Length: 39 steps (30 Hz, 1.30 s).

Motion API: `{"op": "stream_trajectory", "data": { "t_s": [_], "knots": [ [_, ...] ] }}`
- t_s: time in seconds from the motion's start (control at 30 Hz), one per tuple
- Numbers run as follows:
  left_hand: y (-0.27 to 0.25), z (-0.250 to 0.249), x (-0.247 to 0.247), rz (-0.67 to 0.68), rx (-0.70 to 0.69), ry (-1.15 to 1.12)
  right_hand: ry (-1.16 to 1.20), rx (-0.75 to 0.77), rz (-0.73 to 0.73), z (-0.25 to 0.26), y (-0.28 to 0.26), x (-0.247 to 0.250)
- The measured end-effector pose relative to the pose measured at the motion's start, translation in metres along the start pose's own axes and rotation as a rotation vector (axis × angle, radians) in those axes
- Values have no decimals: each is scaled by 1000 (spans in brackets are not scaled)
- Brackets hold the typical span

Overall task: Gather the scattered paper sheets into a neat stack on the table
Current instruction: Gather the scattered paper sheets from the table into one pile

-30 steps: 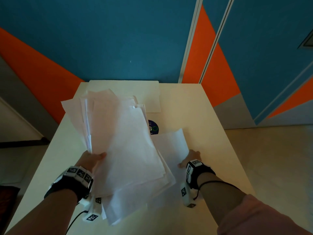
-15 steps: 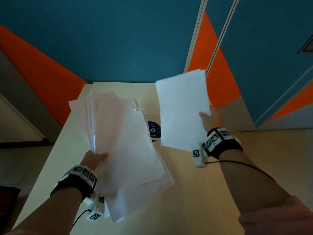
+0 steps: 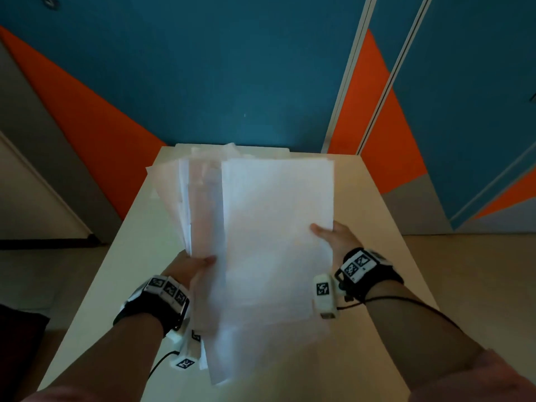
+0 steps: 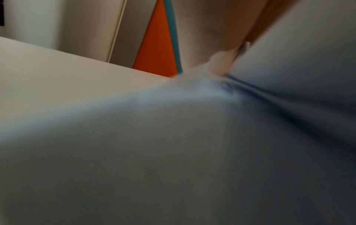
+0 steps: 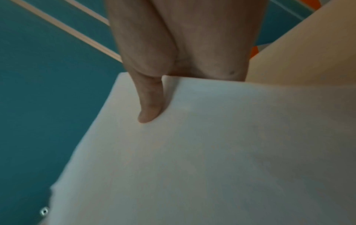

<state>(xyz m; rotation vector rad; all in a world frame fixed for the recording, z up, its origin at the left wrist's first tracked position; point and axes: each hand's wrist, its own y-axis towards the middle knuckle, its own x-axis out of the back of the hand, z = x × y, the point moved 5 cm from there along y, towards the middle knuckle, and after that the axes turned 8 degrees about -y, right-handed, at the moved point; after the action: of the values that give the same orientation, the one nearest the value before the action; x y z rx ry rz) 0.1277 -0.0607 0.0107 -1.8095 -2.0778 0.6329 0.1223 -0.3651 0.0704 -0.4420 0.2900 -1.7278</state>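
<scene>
A loose bundle of white paper sheets (image 3: 203, 210) is held above the cream table (image 3: 377, 227), fanned out to the left. My left hand (image 3: 190, 264) grips its left edge, thumb on top. A single white sheet (image 3: 278, 227) lies on top of the bundle, and my right hand (image 3: 330, 235) pinches its right edge, thumb (image 5: 151, 105) on the upper face. In the left wrist view the paper (image 4: 173, 144) fills most of the frame, blurred. Another sheet (image 3: 261, 148) lies flat at the table's far edge, mostly hidden.
The table stands against a teal and orange wall (image 3: 232, 68). Its left and right edges drop to a pale floor (image 3: 478, 285). A dark object (image 3: 17, 343) lies on the floor at the lower left.
My right hand lifted one sheet off the table, raised it to the right, then brought it left and down onto the bundle. The left hand has turned the bundle more upright.
</scene>
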Motion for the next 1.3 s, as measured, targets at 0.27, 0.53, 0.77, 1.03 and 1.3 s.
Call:
{"op": "stream_trajectory", "data": {
  "t_s": [0.27, 0.53, 0.77, 1.03, 1.3],
  "knots": [
    [-11, 3, -19, 128, 2, 23, -83, -155, 283, -41, 6, -26],
    [-20, -50, -31, 137, -268, 83, -111, 138, 2, 14, 3, -24],
    [-32, -103, -44, 182, -442, -113, 102, 359, -47, 65, -15, -24],
    [-19, -90, -35, 324, -389, -133, -10, 260, 63, 30, -5, -16],
    [-26, -105, -40, 338, -470, -192, -38, 270, 3, 42, -4, -25]
  ]
}}
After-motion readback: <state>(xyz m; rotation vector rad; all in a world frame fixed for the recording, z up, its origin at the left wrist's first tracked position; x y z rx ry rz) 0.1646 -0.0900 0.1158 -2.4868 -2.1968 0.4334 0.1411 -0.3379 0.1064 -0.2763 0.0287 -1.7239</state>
